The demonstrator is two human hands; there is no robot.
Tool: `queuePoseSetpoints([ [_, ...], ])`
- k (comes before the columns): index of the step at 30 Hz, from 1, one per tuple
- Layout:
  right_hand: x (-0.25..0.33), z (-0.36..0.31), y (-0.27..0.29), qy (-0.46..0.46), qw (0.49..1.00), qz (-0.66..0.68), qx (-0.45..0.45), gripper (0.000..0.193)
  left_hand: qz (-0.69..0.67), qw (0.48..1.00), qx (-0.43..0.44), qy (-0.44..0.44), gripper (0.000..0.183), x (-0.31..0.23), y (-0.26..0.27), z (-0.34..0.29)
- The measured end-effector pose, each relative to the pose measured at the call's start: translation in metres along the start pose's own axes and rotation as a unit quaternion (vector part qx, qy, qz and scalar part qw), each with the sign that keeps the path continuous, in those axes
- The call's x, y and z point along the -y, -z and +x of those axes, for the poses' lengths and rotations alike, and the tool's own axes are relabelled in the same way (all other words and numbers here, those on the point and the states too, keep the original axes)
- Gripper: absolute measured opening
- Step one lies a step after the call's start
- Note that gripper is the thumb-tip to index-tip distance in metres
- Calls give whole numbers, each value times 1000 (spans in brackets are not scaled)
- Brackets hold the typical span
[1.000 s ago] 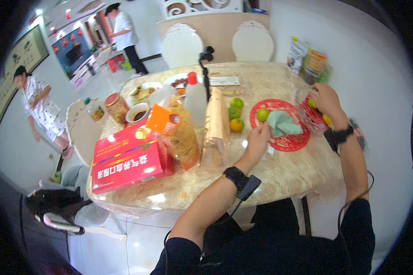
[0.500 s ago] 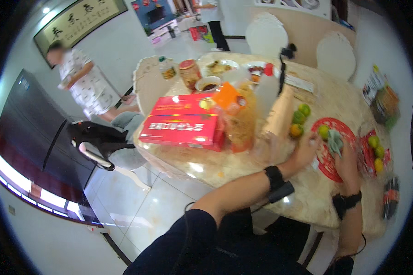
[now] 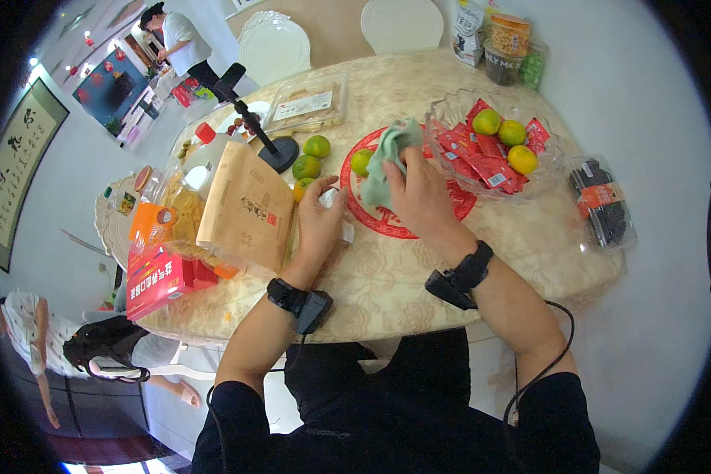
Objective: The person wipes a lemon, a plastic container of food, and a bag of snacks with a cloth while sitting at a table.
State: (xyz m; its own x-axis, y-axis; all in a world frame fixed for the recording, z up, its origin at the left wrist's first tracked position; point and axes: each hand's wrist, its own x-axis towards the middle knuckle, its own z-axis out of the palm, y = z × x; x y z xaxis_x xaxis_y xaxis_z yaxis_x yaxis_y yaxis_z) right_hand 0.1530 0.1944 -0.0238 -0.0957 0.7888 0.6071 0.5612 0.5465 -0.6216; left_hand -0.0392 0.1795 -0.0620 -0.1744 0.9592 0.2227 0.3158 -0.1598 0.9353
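My right hand (image 3: 425, 197) grips a pale green cloth (image 3: 385, 175) over a round red mat (image 3: 378, 224). Right beside the cloth, a green citrus fruit (image 3: 361, 163) lies on the mat. My left hand (image 3: 317, 229) is at the mat's left edge, thumb and fingers closed around a small white crumpled piece (image 3: 329, 198), perhaps tissue. Just beyond that hand are an orange-green citrus fruit (image 3: 302, 188) and two greener ones (image 3: 306, 167). A brown paper bag (image 3: 249, 213) stands close to my left wrist.
To the right are a glass bowl (image 3: 557, 167) of red packets and citrus, and a clear box of dark food (image 3: 602, 201). A black phone stand (image 3: 280, 155), a red-capped bottle (image 3: 205, 158) and a red box (image 3: 162, 280) occupy the left. Two people are in the background.
The view has swung right, bringing the bowl and the table's right side further in. Both hands stay around the red mat, and the right hand still holds the green cloth.
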Motion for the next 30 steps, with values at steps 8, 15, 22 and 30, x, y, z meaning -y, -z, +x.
queuePoseSetpoints([
  [8,-15,1,-9,-40,997,-29,-51,18,331,930,-5,-157,45,-32,-23,13],
  [15,-9,2,-4,3,999,26,-35,20,347,926,62,-135,49,-20,-36,54],
  [22,-7,1,-10,11,999,28,-38,36,192,977,11,-94,38,22,-33,60],
  [30,-20,3,-6,-65,997,5,38,28,-115,992,24,43,36,-14,-26,28],
])
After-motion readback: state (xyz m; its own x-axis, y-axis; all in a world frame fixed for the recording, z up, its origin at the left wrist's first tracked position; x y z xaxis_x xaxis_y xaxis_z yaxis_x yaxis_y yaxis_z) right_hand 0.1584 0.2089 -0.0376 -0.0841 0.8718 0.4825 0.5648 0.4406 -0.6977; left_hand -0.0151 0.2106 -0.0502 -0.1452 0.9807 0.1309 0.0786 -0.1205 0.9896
